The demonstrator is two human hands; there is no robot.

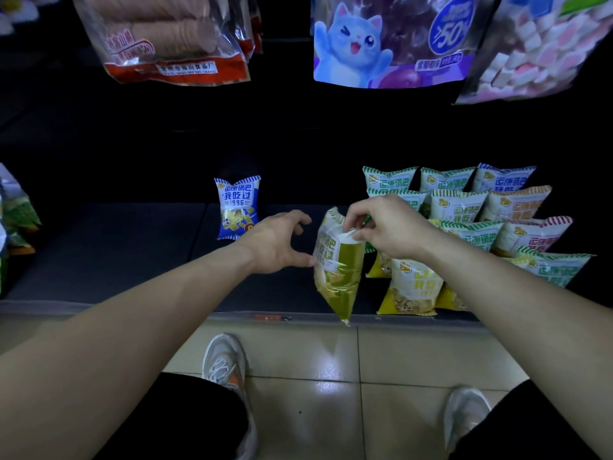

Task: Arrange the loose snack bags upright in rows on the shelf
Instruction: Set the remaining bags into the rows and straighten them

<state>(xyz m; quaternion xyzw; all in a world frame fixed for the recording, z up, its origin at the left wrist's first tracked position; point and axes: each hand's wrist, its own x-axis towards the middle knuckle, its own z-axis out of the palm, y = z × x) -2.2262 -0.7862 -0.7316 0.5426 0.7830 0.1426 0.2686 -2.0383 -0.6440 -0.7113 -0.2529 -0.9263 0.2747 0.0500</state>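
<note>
- Right hand (386,227) pinches the top edge of a yellow snack bag (338,270), which hangs tilted over the shelf's (132,254) front edge.
- Left hand (277,242) sits just beside that bag, grip spread, thumb tip at the bag's side, holding nothing.
- One blue bag (237,207) stands upright alone, further back on the shelf.
- To the right, rows of bags (464,207) stand packed together.

Bare forearms, black shorts (185,423), grey-white sneakers (225,363).
</note>
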